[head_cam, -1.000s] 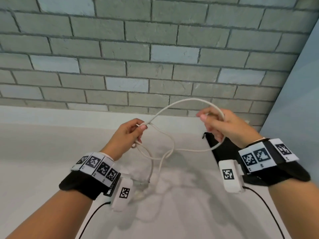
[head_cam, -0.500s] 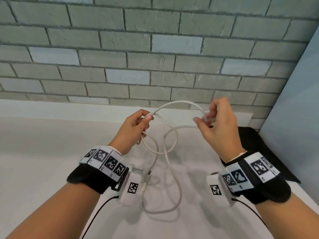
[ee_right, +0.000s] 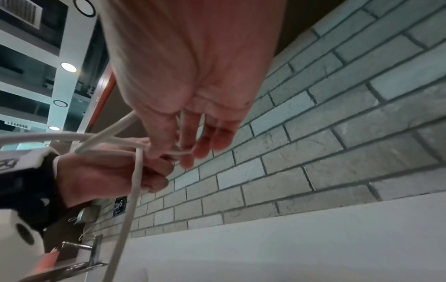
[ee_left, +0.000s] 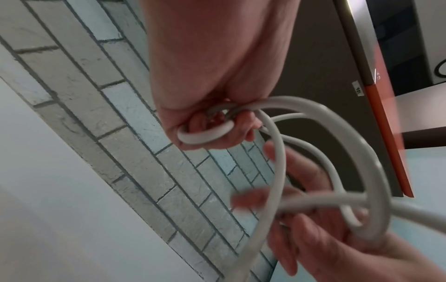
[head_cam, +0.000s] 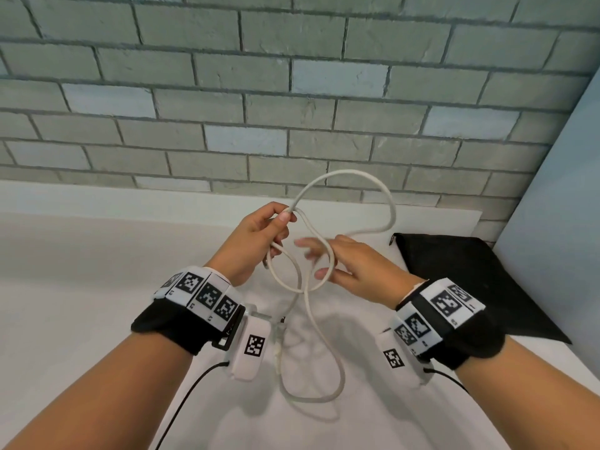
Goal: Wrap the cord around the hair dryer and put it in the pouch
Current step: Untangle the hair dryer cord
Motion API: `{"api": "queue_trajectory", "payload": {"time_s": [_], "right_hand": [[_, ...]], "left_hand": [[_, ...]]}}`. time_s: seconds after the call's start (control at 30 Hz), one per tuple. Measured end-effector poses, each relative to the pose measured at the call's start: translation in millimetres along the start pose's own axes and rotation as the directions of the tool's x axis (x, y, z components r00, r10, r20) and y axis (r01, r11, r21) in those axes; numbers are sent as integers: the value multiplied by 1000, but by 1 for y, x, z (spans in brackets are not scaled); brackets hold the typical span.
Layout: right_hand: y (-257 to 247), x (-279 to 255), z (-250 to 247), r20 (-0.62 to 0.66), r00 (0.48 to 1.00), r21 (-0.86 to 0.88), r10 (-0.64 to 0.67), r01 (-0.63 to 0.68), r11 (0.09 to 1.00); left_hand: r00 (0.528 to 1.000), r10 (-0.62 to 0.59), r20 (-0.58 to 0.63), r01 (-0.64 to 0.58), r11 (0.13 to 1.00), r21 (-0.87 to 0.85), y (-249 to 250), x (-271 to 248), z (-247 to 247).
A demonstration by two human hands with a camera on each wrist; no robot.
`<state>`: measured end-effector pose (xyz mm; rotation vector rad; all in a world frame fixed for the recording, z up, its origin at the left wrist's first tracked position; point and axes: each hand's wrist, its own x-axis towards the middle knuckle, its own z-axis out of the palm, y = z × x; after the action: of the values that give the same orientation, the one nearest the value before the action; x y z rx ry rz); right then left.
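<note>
A white cord [head_cam: 386,203] arches in a big loop above both hands, and more of it hangs to the counter below. My left hand [head_cam: 259,235] grips several gathered coils of it in a fist; the left wrist view shows a coil [ee_left: 205,135] tucked under its curled fingers [ee_left: 231,131]. My right hand [head_cam: 354,267] sits just right of the left, fingers straight and spread, blurred, with a strand crossing between thumb and fingers. The right wrist view shows the cord [ee_right: 135,181] brushing those fingers [ee_right: 207,139]. The plug [head_cam: 281,319] dangles below the left wrist. A black pouch [head_cam: 470,280] lies flat at the right. No hair dryer shows.
A white counter [head_cam: 81,287] runs under the hands, backed by a grey brick wall [head_cam: 292,92]. A pale blue panel [head_cam: 558,222] closes the right side behind the pouch. A metal fixture [ee_right: 94,248] shows low in the right wrist view.
My right hand has let go of the cord it pinched up high and dropped toward the left hand with fingers spread. The freed loop now arches above both hands.
</note>
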<state>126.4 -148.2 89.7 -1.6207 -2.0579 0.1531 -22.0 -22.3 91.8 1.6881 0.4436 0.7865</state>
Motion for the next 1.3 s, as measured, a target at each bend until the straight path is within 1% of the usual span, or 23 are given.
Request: {"api": "queue_trajectory", "payload": {"time_s": [0.07,0.13,0.17,0.23,0.33,0.4,0.43,0.5,0.57,0.6,0.63,0.7,0.73,0.77,0.83,0.9,0.93,1.0,1.07,1.13,1.2,1.27,1.3], "right_hand": [[5,-3,-2,-42,999,-98,9,-13,995],[22,-10,-14,-183,975,-138,127,-153,979],[34,-14,-22,-267,941,-161,206,-254,954],[56,-22,-38,-428,846,-204,318,-433,878],[73,-24,-52,-550,724,-241,416,-615,751],[74,-24,-55,-595,674,-279,439,-685,673],[73,-23,-56,-602,669,-306,437,-698,648],[72,-21,-54,-519,714,-383,471,-686,618],[73,-20,-43,-341,740,-435,580,-671,600],[72,-19,-36,-251,743,-429,621,-660,616],[68,-18,-29,-174,773,-393,610,-622,677],[52,-15,-19,-84,900,-201,428,-436,877],[39,-12,-16,-49,947,-77,317,-320,944],[27,-10,-13,-1,973,26,231,-231,973],[12,-5,-5,123,980,125,153,-168,978],[6,-2,1,238,955,226,176,-231,946],[5,-2,1,263,945,320,193,-275,907],[4,-2,-4,247,944,503,217,-316,805],[3,-4,-8,243,949,625,203,-313,715],[3,-5,-5,228,958,696,176,-287,659],[6,-6,2,188,963,755,195,-269,598],[6,-5,8,240,945,825,220,-318,466],[6,-4,9,290,932,831,219,-358,426]], "left_hand": [[1000,-13,-22,13,1000,-1,-1,0,-7],[998,-35,-53,34,999,-23,-1,-2,-19],[997,-46,-63,45,999,-24,-1,-2,-25],[996,-62,-66,63,998,16,-3,-4,-34],[998,-53,-35,56,994,96,-7,-5,-33],[998,-56,-7,56,989,139,-8,-6,-29],[998,-59,2,58,987,148,-8,-5,-27],[998,-66,0,65,989,132,-8,-3,-26],[998,-68,-4,68,993,101,-8,-2,-24],[998,-66,-1,66,994,89,-8,-2,-22],[998,-63,1,63,995,79,-8,-1,-19],[998,-58,6,57,996,69,-7,-1,-14],[998,-55,12,54,996,66,-7,-1,-12],[998,-52,20,51,997,63,-7,-1,-10],[998,-52,26,51,998,46,-7,-1,-8],[998,-58,9,58,998,38,-7,0,-9],[998,-64,-8,64,997,41,-7,0,-10],[996,-79,-44,81,996,45,-8,0,-14],[994,-84,-63,86,996,31,-10,0,-16],[996,-75,-57,75,997,12,-9,0,-14],[997,-68,-31,68,998,3,-8,0,-9],[998,-58,-9,58,998,10,-8,-1,-6],[999,-49,-4,49,999,11,-8,-2,-6]]}}
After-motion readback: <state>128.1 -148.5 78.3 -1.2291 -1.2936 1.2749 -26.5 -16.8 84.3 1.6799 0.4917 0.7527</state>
